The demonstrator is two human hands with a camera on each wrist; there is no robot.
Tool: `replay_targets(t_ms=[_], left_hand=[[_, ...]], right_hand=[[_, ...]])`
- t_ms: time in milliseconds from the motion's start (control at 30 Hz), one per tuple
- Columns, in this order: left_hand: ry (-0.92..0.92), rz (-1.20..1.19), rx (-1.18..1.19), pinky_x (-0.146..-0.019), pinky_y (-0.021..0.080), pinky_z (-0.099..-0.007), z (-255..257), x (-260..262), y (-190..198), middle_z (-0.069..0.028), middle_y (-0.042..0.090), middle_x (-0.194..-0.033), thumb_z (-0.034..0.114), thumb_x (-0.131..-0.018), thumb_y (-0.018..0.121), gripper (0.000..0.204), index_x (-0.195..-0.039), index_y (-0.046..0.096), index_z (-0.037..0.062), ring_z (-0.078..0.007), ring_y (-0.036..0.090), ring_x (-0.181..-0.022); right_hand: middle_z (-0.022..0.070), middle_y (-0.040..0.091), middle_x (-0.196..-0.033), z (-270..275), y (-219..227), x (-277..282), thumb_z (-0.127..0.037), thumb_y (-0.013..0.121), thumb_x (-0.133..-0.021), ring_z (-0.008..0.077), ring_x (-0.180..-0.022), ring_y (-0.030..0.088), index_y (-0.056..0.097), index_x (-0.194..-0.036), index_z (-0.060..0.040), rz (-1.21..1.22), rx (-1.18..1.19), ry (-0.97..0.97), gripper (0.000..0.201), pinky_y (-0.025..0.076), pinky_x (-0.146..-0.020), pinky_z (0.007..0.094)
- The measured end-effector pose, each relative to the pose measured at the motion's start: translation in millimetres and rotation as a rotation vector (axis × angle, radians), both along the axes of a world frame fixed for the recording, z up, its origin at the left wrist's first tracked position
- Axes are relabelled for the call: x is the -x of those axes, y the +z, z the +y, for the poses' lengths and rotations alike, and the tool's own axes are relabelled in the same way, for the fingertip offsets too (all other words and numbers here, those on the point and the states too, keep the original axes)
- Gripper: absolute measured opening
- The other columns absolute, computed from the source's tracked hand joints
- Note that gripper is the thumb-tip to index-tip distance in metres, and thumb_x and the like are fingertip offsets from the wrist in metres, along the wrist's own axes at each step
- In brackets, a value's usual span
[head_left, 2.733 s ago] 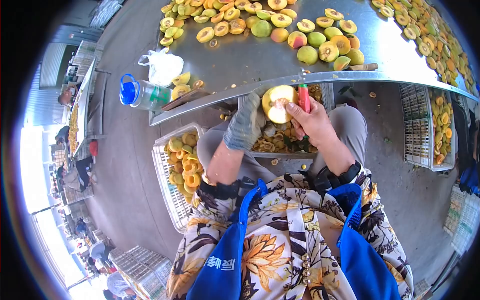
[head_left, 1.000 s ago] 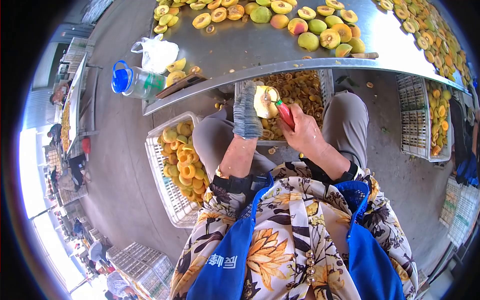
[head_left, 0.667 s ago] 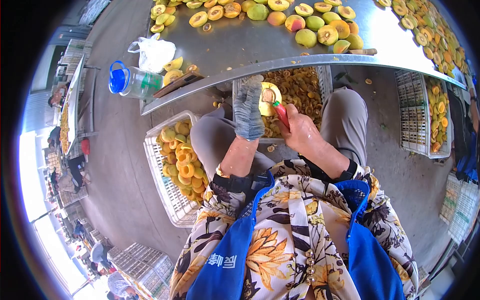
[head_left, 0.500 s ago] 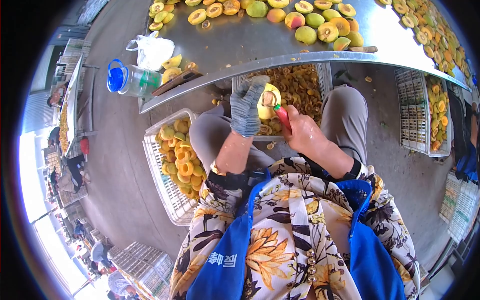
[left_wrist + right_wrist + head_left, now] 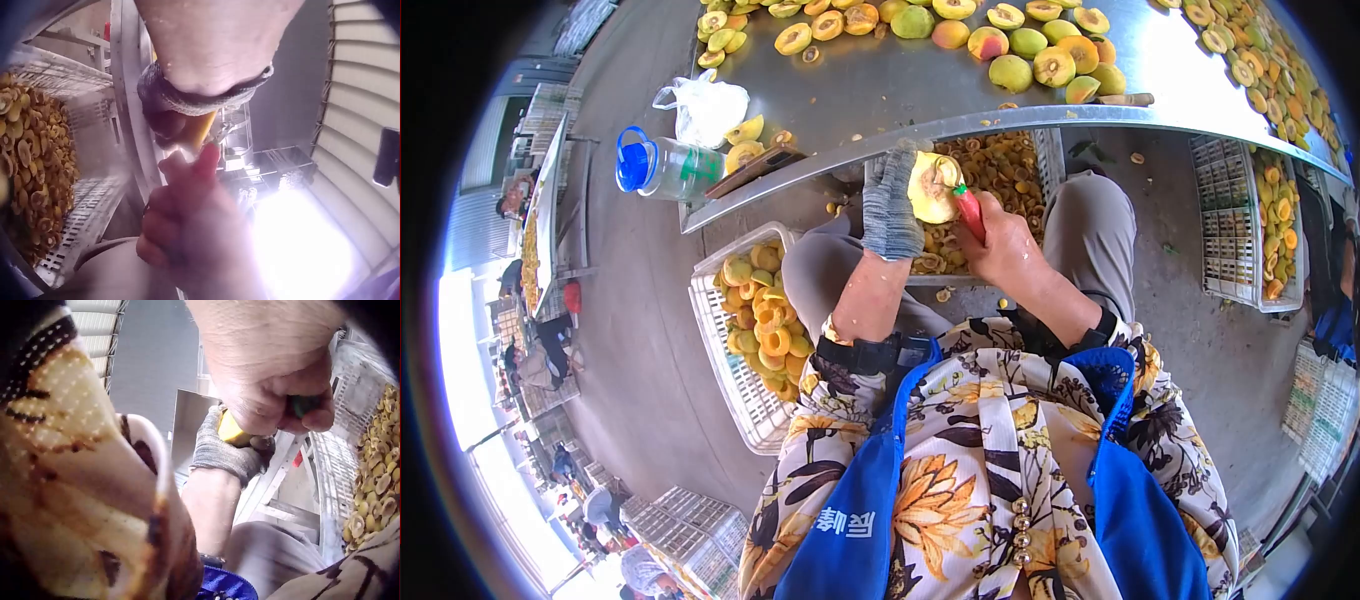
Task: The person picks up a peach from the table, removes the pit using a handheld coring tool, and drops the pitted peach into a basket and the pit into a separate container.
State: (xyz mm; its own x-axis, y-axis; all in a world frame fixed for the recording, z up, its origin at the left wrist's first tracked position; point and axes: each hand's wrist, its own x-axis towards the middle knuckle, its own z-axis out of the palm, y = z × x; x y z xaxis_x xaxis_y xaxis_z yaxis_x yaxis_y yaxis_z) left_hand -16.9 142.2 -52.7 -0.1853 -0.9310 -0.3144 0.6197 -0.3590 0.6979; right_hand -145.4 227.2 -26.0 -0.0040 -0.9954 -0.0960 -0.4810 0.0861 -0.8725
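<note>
My left hand (image 5: 890,205), in a grey knit glove, grips a yellow peach half (image 5: 933,187) over a crate (image 5: 1051,160) of pits and scraps. The cut face is turned up toward the head camera, with brownish pit at its centre. My bare right hand (image 5: 1012,248) holds a red-handled pitting knife (image 5: 970,214) with a green collar. Its tip is at the pit, and the blade is mostly hidden there. In the right wrist view, yellow flesh of the peach half (image 5: 231,429) shows between the gloved hand and the right fist.
A metal table (image 5: 850,100) edge runs just beyond my hands, with many peach halves on top. A clear blue-lidded jug (image 5: 675,168) and white bag (image 5: 705,108) stand at its left. Crates (image 5: 725,385) of peaches sit at left and right (image 5: 1225,240).
Earlier the peach half was tilted sideways with the knife held upright beside it. Now the knife's tip is at the pit, and the left hand has just turned the peach half.
</note>
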Motion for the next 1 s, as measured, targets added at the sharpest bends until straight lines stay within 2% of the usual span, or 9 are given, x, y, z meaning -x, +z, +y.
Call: replay_targets(t_ms=[467, 567, 667, 700, 767, 833, 933, 967, 1000], left_hand=[[0.135, -0.311, 0.319, -0.069, 0.049, -0.0265, 16, 10, 9, -0.0056, 0.060, -0.088, 0.016, -0.082, 0.058, 0.015, -0.093, 0.058, 0.0048, -0.0131, 0.058, -0.077], [-0.020, -0.297, 0.344, -0.068, 0.048, -0.0251, 9, -1, 15, -0.0053, 0.060, -0.084, 0.010, -0.081, 0.058, 0.012, -0.092, 0.055, 0.0036, -0.0127, 0.057, -0.074], [-0.363, -0.588, 0.833, -0.064, 0.050, -0.0270, -10, -12, 7, -0.0093, 0.062, -0.081, 0.014, -0.080, 0.059, 0.019, -0.093, 0.056, 0.0010, -0.0156, 0.059, -0.071], [-0.362, -0.590, 0.833, -0.064, 0.050, -0.0270, -16, -15, 6, -0.0093, 0.062, -0.081, 0.014, -0.080, 0.059, 0.019, -0.093, 0.056, 0.0010, -0.0156, 0.059, -0.071], [-0.636, -0.145, 0.192, -0.069, 0.050, -0.0308, -28, -20, 7, -0.0112, 0.061, -0.086, 0.024, -0.083, 0.053, 0.024, -0.093, 0.057, 0.0022, -0.0205, 0.060, -0.076], [-0.587, -0.184, 0.181, -0.069, 0.050, -0.0315, -32, -17, 2, -0.0117, 0.061, -0.086, 0.028, -0.084, 0.053, 0.028, -0.095, 0.056, 0.0021, -0.0211, 0.060, -0.076], [-0.481, -0.150, 0.098, -0.070, 0.050, -0.0325, -35, -20, -8, -0.0126, 0.061, -0.088, 0.034, -0.085, 0.052, 0.035, -0.098, 0.055, 0.0021, -0.0217, 0.060, -0.076], [-0.426, -0.077, 0.029, -0.071, 0.050, -0.0328, -35, -21, -4, -0.0128, 0.060, -0.089, 0.037, -0.085, 0.052, 0.038, -0.099, 0.055, 0.0021, -0.0217, 0.060, -0.077], [-0.413, 0.014, -0.003, -0.070, 0.050, -0.0288, -31, -24, 0, -0.0063, 0.059, -0.093, 0.023, -0.083, 0.057, 0.023, -0.098, 0.056, 0.0054, -0.0166, 0.058, -0.083]], right_hand=[[0.0266, 0.053, -0.063, 11, -3, -3, -0.005, 0.052, -0.077, 0.0432, -0.064, 0.055, 0.040, -0.088, 0.0031, 0.032, 0.030, 0.012, 0.018, 0.042, -0.056, 0.0456], [0.0268, 0.053, -0.062, 14, -7, 3, -0.002, 0.051, -0.075, 0.0434, -0.063, 0.055, 0.040, -0.087, 0.0037, 0.038, 0.050, 0.092, 0.017, 0.042, -0.055, 0.0452], [0.0269, 0.053, -0.063, 14, -11, 5, -0.002, 0.051, -0.073, 0.0432, -0.064, 0.055, 0.040, -0.086, 0.0038, 0.031, 0.016, 0.175, 0.018, 0.043, -0.055, 0.0446], [0.0266, 0.053, -0.064, 14, -13, 5, -0.002, 0.051, -0.072, 0.0428, -0.065, 0.055, 0.040, -0.086, 0.0038, 0.021, -0.014, 0.207, 0.019, 0.044, -0.055, 0.0441], [0.0253, 0.054, -0.065, 10, -15, 1, -0.003, 0.052, -0.072, 0.0410, -0.063, 0.056, 0.041, -0.089, 0.0032, 0.019, -0.016, 0.206, 0.021, 0.044, -0.056, 0.0428], [0.0241, 0.055, -0.066, 6, -15, -1, -0.004, 0.052, -0.072, 0.0393, -0.061, 0.057, 0.042, -0.091, 0.0025, 0.016, -0.015, 0.203, 0.022, 0.045, -0.056, 0.0414], [0.0016, 0.046, -0.059, -1, -5, -6, -0.010, 0.051, -0.077, 0.0086, -0.039, 0.042, 0.046, -0.094, -0.0060, -0.355, -0.372, 0.071, 0.018, 0.035, -0.035, 0.0261], [0.0016, 0.046, -0.059, -3, -6, -8, -0.010, 0.051, -0.077, 0.0086, -0.039, 0.042, 0.046, -0.094, -0.0060, -0.357, -0.374, 0.074, 0.018, 0.035, -0.035, 0.0261], [0.0023, 0.047, -0.059, -4, -9, -9, -0.009, 0.050, -0.077, 0.0092, -0.039, 0.042, 0.046, -0.094, -0.0058, -0.315, -0.290, 0.097, 0.018, 0.035, -0.034, 0.0261]])
